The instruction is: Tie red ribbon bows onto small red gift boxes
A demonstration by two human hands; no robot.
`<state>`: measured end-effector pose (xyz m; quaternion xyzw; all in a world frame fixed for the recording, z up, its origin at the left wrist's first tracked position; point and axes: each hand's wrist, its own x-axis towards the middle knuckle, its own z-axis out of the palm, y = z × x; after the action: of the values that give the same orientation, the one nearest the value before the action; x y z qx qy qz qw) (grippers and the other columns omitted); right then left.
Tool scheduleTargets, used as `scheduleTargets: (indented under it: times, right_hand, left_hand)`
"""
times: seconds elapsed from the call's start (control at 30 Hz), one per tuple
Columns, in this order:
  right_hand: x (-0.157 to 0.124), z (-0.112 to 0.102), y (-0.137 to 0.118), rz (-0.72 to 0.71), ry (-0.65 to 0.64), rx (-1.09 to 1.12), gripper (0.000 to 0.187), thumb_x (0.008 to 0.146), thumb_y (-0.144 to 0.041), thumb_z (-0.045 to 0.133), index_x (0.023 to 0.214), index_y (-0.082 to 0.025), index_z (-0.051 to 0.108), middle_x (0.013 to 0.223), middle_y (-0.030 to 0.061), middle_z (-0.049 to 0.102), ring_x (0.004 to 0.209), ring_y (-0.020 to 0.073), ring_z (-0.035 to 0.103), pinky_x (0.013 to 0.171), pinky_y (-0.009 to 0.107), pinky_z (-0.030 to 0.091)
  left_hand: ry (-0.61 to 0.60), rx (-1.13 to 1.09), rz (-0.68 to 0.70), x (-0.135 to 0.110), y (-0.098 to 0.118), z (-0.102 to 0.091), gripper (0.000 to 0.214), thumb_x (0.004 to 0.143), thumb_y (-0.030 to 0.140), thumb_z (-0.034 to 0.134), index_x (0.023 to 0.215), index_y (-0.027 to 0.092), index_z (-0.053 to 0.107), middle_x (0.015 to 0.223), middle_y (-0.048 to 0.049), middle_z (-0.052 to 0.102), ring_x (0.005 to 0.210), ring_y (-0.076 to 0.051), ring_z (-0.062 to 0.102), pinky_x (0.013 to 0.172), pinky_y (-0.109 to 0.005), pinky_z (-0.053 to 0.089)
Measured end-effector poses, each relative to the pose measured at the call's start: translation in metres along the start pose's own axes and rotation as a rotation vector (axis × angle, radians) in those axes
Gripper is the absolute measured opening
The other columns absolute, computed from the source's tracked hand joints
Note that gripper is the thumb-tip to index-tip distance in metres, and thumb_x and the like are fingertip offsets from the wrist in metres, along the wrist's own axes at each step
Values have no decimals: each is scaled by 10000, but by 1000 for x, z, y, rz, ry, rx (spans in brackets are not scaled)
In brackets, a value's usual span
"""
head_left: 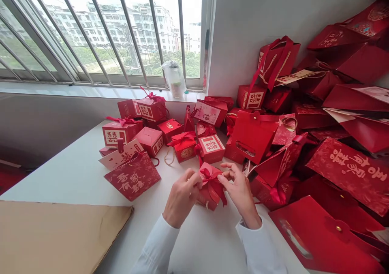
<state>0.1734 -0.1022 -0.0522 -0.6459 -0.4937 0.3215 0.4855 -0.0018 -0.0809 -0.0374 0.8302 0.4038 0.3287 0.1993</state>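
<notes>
My left hand [182,197] and my right hand [238,191] meet over a small red gift box [209,197] on the white table. Both pinch its red satin ribbon [212,180] between thumb and fingers, holding the box up near the knot. The fingers hide part of the box top. Just beyond the hands stands a red box with a gold double-happiness label [212,148]. Another red box tied with a ribbon bow [184,146] is beside it.
More red boxes [150,140] and a flat red printed bag [133,176] lie to the left. A heap of red paper gift bags [343,120] fills the right. A brown cardboard sheet [57,237] lies at the near left, below a barred window [112,35].
</notes>
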Motion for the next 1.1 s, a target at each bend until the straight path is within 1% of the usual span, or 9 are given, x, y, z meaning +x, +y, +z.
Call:
scheduleTargets:
  times: [0.13, 0.2, 0.37, 0.53, 0.63, 0.77, 0.97, 1.03, 1.1]
  right_hand:
    - [1, -1, 1, 11, -2, -3, 284, 784, -341, 554, 1029, -199, 541, 712, 8, 656, 683, 183, 599, 628, 287, 453]
    - [1, -1, 0, 22, -18, 18, 297, 789, -377, 558, 1028, -202, 539, 714, 10, 664, 682, 183, 603, 636, 290, 458]
    - [2, -2, -2, 34, -58, 12, 306, 768, -416, 604, 983, -201, 569, 679, 6, 670, 647, 179, 598, 640, 293, 447]
    - [2, -1, -2, 23, -71, 51, 289, 758, -394, 612, 967, -195, 596, 714, 18, 671, 647, 182, 594, 618, 288, 449]
    - [2, -1, 0, 25, -73, 60, 289, 751, -382, 623, 971, -196, 601, 714, 19, 670, 639, 181, 594, 609, 285, 446]
    - [4, 0, 5, 24, -62, 93, 287, 752, -376, 620, 976, -198, 602, 720, 24, 681, 655, 183, 606, 615, 284, 448]
    - [7, 1, 9, -8, 42, 150, 331, 718, -374, 639, 984, -178, 623, 655, 27, 679, 607, 179, 606, 567, 270, 427]
    - [8, 1, 8, -3, 49, 148, 337, 719, -367, 631, 996, -176, 620, 644, 24, 676, 597, 175, 600, 551, 265, 419]
    - [7, 0, 7, 13, 31, 148, 337, 727, -358, 614, 1012, -178, 610, 645, 21, 674, 593, 174, 596, 535, 260, 409]
  left_hand:
    - [-114, -89, 31, -2, 0, -5, 98, 810, 139, 524, 742, 195, 479, 744, 20, 477, 622, -97, 433, 572, -196, 378]
    - [-101, -122, -9, -2, 0, -5, 117, 789, 228, 615, 788, 197, 503, 743, 23, 512, 612, -97, 444, 563, -199, 390]
    - [56, -190, -130, 0, 1, 0, 44, 837, 228, 558, 861, 196, 539, 777, 12, 600, 628, -96, 502, 565, -191, 415]
    - [14, -248, -369, 3, 6, -4, 217, 801, 378, 607, 881, 177, 618, 651, 23, 596, 565, -102, 499, 539, -202, 408]
    - [-29, -260, -394, 7, 10, -6, 201, 806, 366, 595, 809, 171, 644, 628, 19, 613, 573, -112, 520, 554, -208, 407]
    - [21, -161, -243, 10, 7, -1, 105, 809, 231, 587, 726, 174, 617, 692, 12, 616, 604, -105, 510, 577, -203, 399]
    - [91, 92, 303, 5, -18, 3, 292, 893, 116, 423, 667, 185, 595, 652, -18, 531, 628, -128, 414, 582, -230, 363]
    - [128, 136, 366, 3, -24, 1, 353, 889, 67, 395, 618, 186, 588, 680, -29, 548, 631, -128, 399, 582, -234, 353]
    - [138, 171, 364, 2, -28, -1, 383, 878, 37, 394, 587, 189, 592, 708, -33, 561, 642, -126, 397, 586, -235, 352]
